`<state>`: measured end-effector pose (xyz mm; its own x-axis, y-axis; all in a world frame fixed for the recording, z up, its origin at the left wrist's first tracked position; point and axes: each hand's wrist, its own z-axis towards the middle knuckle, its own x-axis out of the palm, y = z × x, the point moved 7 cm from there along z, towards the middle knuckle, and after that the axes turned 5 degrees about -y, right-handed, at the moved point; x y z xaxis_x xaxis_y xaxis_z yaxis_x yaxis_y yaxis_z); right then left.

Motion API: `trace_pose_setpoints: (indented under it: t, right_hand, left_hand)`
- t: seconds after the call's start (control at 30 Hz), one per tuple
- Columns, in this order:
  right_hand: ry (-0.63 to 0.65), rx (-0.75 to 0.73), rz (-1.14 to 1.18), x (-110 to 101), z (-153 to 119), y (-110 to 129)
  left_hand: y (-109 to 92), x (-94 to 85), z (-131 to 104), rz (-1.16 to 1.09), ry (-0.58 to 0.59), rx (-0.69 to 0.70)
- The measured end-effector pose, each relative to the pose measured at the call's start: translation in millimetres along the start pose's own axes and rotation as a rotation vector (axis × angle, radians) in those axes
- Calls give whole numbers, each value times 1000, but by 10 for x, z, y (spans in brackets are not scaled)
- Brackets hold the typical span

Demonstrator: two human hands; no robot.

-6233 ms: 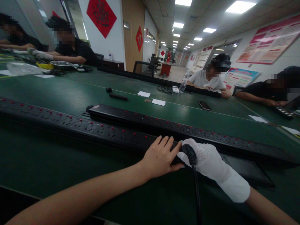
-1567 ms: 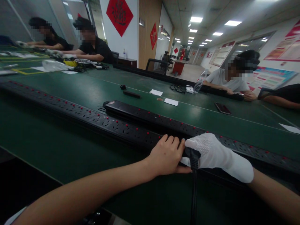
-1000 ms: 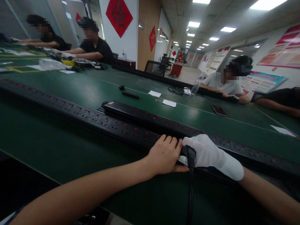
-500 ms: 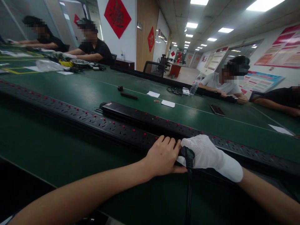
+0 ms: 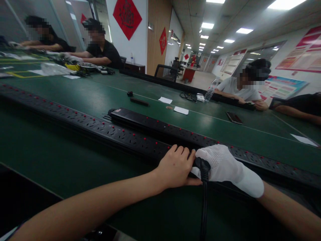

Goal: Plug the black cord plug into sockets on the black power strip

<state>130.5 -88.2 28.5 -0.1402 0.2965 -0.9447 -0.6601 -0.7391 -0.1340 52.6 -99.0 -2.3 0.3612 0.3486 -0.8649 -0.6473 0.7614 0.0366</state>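
Palm down, the left hand (image 5: 175, 166) clasps the near strip (image 5: 107, 131), thumb low in front, and the right hand (image 5: 223, 164) grips the plug (image 5: 204, 166).

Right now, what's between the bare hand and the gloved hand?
A black plug, gripped by the gloved hand, close beside the bare hand; the head view shows it.
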Motion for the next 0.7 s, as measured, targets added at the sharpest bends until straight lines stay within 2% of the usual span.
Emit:
trace_pose_setpoints:
  t: [0.23,0.5,0.7]
  right_hand:
    - [32,16,-114,-6,1,5]
    - [3,-63,-165,-38,-6,87]
    - [-28,-85,-89,-59,10,100]
  left_hand:
    - [0,7,-1,10,7,2]
    - [-10,2,-1,12,5,16]
    - [-17,5,-6,15,-4,21]
